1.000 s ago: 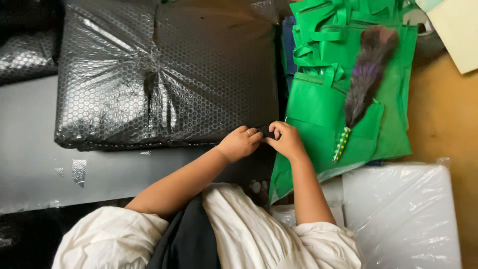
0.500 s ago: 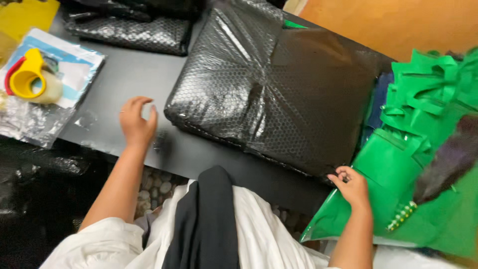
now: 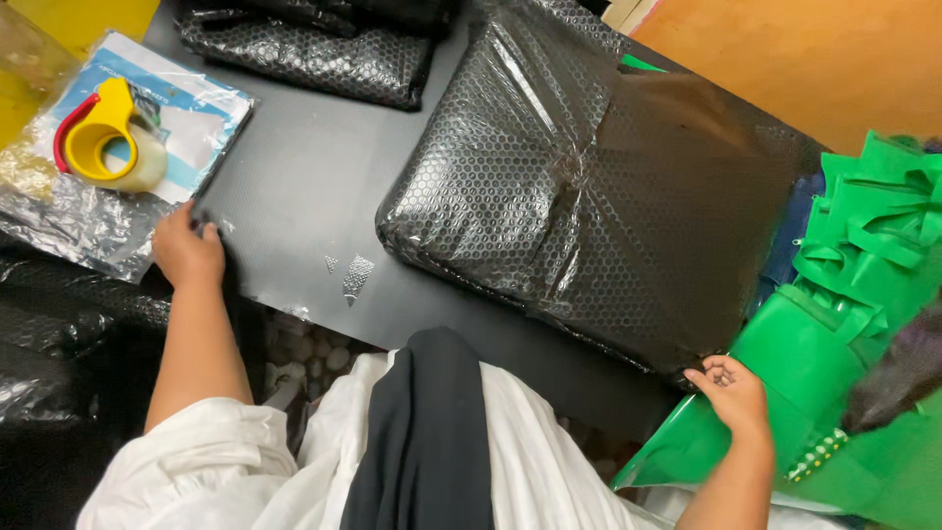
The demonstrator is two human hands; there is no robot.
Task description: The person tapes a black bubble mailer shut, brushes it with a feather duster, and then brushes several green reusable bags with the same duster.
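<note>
1. The left hand (image 3: 186, 250) now sits at the left edge of the frame, its fingers touching the corner of the clear plastic sleeve (image 3: 88, 231); half a second ago it hovers with spread fingers over bare counter (image 3: 294, 196) further right, and a second ago it meets the other hand at the parcel's lower corner.
2. The right hand (image 3: 731, 393) is now alone at the lower right corner of the black bubble-wrapped parcel (image 3: 589, 196), fingers curled at its edge.
3. The view swings left: the yellow tape dispenser (image 3: 103, 142) now shows at upper left, and the green bags (image 3: 863, 294) slide to the right edge.
</note>
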